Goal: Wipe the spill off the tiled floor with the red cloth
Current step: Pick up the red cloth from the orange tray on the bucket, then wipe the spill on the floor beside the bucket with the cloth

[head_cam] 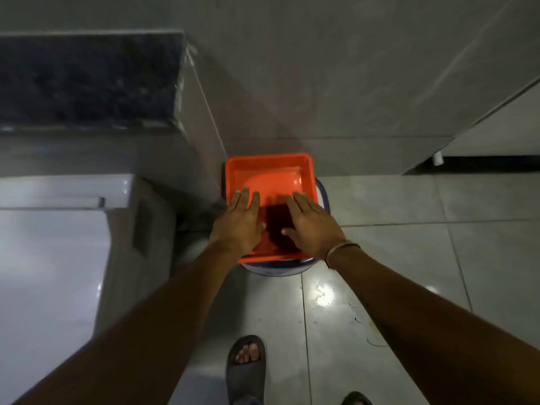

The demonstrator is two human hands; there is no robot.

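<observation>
Grey glossy tiled floor [380, 206] meets a tiled wall. There a square orange plastic basin [268, 168] rests atop a white bucket [274, 270]. The dark red cloth [276, 226] lies inside, between the left hand [239, 223] and right hand [312, 226], fingers spread flat, holding nothing, likely about to gather it.
</observation>
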